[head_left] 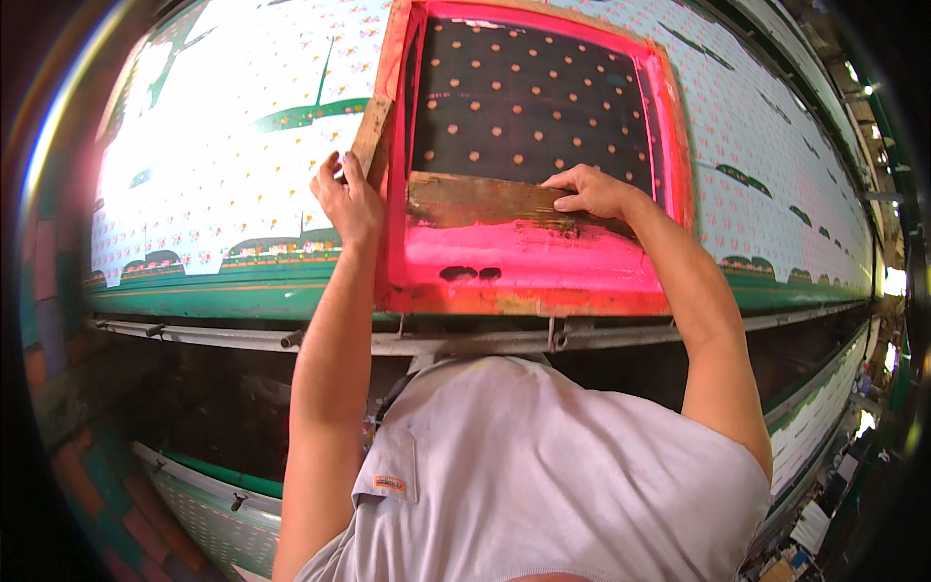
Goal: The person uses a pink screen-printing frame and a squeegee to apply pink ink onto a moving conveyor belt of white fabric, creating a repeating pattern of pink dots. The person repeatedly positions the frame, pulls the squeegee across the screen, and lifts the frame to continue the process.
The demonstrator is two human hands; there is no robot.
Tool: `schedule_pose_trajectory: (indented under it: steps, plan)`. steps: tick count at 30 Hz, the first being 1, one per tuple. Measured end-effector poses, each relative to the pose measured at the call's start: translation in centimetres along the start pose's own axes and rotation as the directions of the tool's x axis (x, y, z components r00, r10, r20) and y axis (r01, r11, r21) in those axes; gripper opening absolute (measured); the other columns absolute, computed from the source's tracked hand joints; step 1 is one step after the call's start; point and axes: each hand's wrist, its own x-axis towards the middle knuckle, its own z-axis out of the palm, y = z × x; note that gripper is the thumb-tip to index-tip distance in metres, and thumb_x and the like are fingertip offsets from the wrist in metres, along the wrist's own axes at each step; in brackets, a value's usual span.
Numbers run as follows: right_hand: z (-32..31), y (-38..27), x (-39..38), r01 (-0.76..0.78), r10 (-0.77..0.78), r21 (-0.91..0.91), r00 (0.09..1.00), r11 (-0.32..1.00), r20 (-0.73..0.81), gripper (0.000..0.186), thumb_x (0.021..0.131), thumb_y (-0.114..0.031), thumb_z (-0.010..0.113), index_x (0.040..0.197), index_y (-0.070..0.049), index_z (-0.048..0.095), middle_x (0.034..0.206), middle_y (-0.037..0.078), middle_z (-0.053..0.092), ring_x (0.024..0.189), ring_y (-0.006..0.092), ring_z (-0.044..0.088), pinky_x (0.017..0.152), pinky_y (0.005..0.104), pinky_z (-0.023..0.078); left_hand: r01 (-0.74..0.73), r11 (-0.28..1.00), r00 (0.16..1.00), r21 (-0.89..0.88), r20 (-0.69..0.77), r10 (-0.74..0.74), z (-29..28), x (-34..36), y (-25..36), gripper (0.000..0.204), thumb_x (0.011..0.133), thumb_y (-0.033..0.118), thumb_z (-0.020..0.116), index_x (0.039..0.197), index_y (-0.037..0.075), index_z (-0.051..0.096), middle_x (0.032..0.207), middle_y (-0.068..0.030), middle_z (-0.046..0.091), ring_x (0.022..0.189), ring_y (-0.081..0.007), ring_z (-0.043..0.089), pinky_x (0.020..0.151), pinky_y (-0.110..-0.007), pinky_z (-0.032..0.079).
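Note:
A screen-printing frame (684, 145) with pink-stained wooden sides lies flat on the long table in front of me. Its dark mesh (524, 97) carries rows of small pale dots. Across the near part of the mesh stands a wooden squeegee (475, 200), with pink ink (572, 260) pooled on my side of it. My right hand (599, 192) grips the squeegee's top edge near its right end. At the frame's left side, my left hand (351, 202) is closed about a bare wooden strip (370, 136); its fingertips are partly hidden.
White cloth (233, 184) printed with small flowers covers the green table (194, 296) on both sides of the frame. A metal rail (621, 337) runs along the table's near edge. Another printed length (218, 519) lies behind me at lower left.

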Motion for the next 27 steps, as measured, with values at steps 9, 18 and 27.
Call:
schedule_pose_trajectory:
  steps: [9,18,27]
  plan:
    - [-18.6,-3.6,7.0,0.034,-0.259,-0.476,0.872,0.879,-0.415,0.048,0.099,-0.002,0.070,0.146,-0.008,0.071,0.131,0.008,0.080,0.121,0.0197,0.074,0.108,0.0350,0.055,-0.081,0.977,0.987,0.196,-0.123,0.107,0.3,0.1,0.2,0.057,0.115,0.037,0.060,0.155,-0.002,0.053,0.144,-0.0233,0.048,0.135,-0.0366,0.054,0.113,-0.050,0.045]
    - [-23.2,-0.7,17.1,-0.102,-0.807,-0.890,0.385,0.445,-0.448,0.046,0.099,-0.012,0.066,0.140,-0.028,0.077,0.127,0.005,0.082,0.118,0.0287,0.077,0.100,0.0454,0.061,-0.029,0.973,0.997,0.229,-0.066,0.045,0.1,0.2,1.6,0.058,0.116,0.035,0.060,0.155,-0.007,0.048,0.147,-0.0247,0.047,0.141,-0.0369,0.048,0.114,-0.051,0.044]
    - [-25.3,-2.8,19.8,-0.198,-0.416,-0.751,0.730,0.630,-0.542,0.055,0.091,-0.006,0.063,0.139,-0.030,0.076,0.121,0.014,0.082,0.115,0.0364,0.077,0.101,0.0524,0.060,-0.023,0.954,1.000,0.300,-0.006,0.026,-0.1,0.6,2.3,0.058,0.117,0.039,0.057,0.156,-0.003,0.050,0.144,-0.0219,0.051,0.137,-0.0337,0.051,0.110,-0.048,0.047]
